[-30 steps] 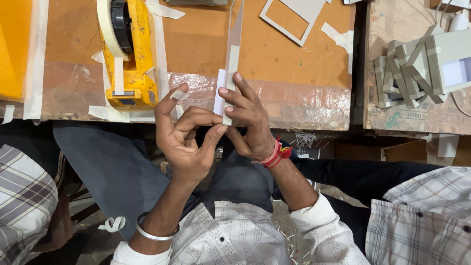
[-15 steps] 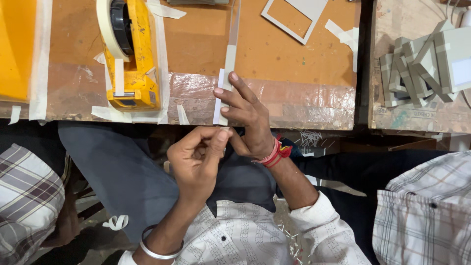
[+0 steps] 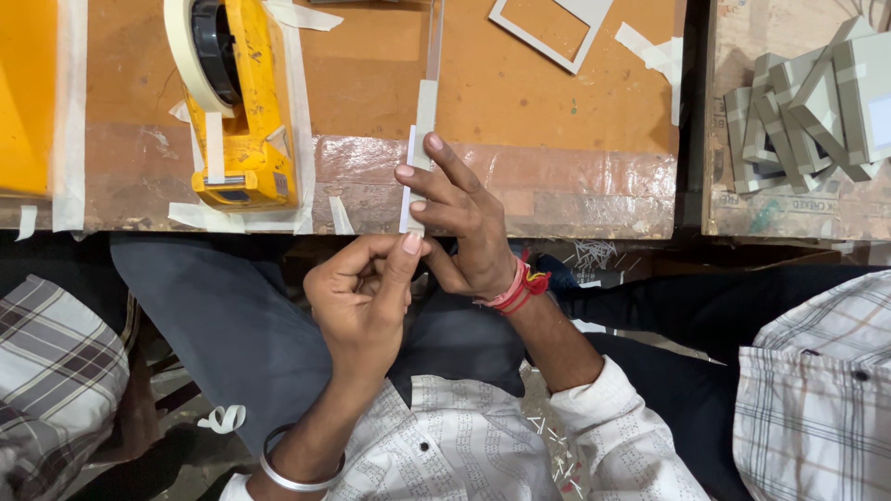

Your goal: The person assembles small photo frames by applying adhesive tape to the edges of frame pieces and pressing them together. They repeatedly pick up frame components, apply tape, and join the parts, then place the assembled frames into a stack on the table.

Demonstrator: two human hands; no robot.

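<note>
Obs.: person seated at the worktop point(image 3: 557, 199), both hands at its near edge. Right hand point(image 3: 464, 223) presses a narrow white strip point(image 3: 408, 181) flat against the worktop's taped front edge; two fingertips lie on it, grip closed on the strip from above, thumb hidden. A band of masking tape point(image 3: 426, 107) runs up the board from the strip's top end. Left hand point(image 3: 362, 292) sits just below, thumb and forefinger pinched together at the strip's lower end; whether they hold a tape tail or the strip itself, I cannot tell.

Risks, as I judge them:
- Strip is thin and overhangs the edge; uneven press from the right hand could kink it.
- If the left pinch pulls sideways, the tape may crease or lie crooked.
- Yellow tape dispenser point(image 3: 237, 102) sits near; an elbow swing could knock it.
- Grey card pieces point(image 3: 807, 102) are well apart, no concern.
</note>
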